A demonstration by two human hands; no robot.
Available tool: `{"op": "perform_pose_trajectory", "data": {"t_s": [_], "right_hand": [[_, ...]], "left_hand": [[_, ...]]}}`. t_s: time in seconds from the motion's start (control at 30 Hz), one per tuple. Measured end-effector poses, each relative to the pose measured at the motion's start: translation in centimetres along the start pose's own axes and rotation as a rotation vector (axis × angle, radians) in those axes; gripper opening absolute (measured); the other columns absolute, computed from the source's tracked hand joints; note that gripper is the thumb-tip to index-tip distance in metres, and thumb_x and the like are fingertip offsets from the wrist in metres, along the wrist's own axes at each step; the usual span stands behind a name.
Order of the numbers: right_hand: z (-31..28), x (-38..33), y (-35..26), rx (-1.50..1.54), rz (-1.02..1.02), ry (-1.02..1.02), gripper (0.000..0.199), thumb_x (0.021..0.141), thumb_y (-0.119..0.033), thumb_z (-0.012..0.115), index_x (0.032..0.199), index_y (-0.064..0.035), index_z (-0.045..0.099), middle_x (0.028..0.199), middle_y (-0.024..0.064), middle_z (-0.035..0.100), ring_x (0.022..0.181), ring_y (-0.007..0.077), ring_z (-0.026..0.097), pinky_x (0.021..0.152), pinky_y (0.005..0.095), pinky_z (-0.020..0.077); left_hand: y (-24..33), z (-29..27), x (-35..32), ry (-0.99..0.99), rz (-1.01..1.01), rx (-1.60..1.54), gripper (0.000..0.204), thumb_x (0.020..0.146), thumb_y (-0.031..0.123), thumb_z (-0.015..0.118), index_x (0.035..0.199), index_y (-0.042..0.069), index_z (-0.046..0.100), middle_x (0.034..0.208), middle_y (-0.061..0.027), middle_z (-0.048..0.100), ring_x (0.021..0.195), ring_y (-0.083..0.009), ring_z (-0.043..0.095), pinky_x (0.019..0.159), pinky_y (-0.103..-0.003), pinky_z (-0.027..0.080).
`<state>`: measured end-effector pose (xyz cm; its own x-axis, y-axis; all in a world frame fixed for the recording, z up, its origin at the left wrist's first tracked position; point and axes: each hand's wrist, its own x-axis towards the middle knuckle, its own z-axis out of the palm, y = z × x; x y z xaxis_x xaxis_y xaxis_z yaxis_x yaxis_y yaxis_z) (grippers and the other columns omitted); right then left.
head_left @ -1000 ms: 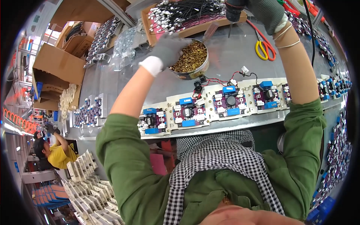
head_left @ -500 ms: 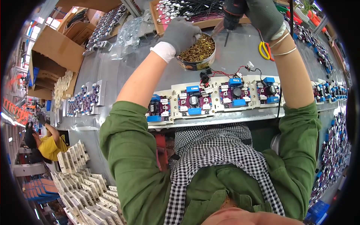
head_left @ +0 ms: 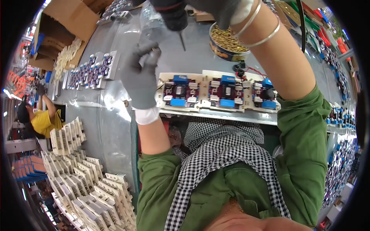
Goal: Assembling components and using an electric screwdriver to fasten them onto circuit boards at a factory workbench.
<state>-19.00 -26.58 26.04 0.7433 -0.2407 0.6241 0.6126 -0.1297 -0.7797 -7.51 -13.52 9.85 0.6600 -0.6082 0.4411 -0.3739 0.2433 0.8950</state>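
Screwdriver gripped overhead by right hand (gloved).

My counter is a long grey metal surface, shiny under bright overhead light. At the far left stand open cardboard boxes. Near left, below the counter's edge, white moulded trays lie stacked in rows, with blue trays further left. A co-worker in a yellow shirt sits at the left. On the right, shelves hold rows of small blue parts.
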Motion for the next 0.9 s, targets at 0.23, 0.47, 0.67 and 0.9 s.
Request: {"op": "perform_pose_trajectory", "data": {"t_s": [0.23,0.47,0.67,0.9], "right_hand": [[5.7,0.6,2.8,-0.017,0.017,-0.102,0.050,0.095,-0.048,0.060,0.117,-0.0038,0.052,0.083,0.0130,0.065,0.062,0.0189,0.064,0.054,0.0318,0.0539],[3.7,-0.4,3.6,0.184,0.127,-0.087,0.053,0.096,-0.051,0.056,0.119,-0.0031,0.052,0.086,0.0146,0.065,0.064,0.0203,0.065,0.054,0.0321,0.0541],[3.1,-1.6,3.9,0.367,0.206,-0.068,0.057,0.096,-0.053,0.052,0.122,-0.0026,0.051,0.089,0.0160,0.066,0.066,0.0216,0.065,0.055,0.0324,0.0542],[2.2,-2.1,4.6,0.581,0.294,-0.070,0.061,0.097,-0.056,0.048,0.125,-0.0019,0.051,0.092,0.0176,0.066,0.068,0.0230,0.066,0.055,0.0327,0.0543]], "left_hand": [[-2.8,-3.5,-4.0,0.014,0.068,0.102,0.016,0.077,0.003,0.076,0.092,0.002,0.074,0.091,-0.0092,0.073,0.093,-0.0206,0.068,0.113,-0.044,0.039],[-3.6,-4.0,-4.1,-0.056,0.080,0.185,0.016,0.079,0.000,0.074,0.094,-0.001,0.073,0.096,-0.0093,0.071,0.093,-0.0189,0.066,0.102,-0.039,0.046],[-3.4,-4.0,-4.0,-0.015,0.073,0.104,0.016,0.076,0.006,0.077,0.092,0.003,0.075,0.090,-0.0100,0.073,0.092,-0.0230,0.068,0.112,-0.049,0.041],[-3.2,-3.7,-4.5,-0.014,0.022,0.085,0.014,0.077,0.004,0.076,0.091,0.001,0.074,0.092,-0.0102,0.073,0.092,-0.0219,0.069,0.112,-0.048,0.040]]}}
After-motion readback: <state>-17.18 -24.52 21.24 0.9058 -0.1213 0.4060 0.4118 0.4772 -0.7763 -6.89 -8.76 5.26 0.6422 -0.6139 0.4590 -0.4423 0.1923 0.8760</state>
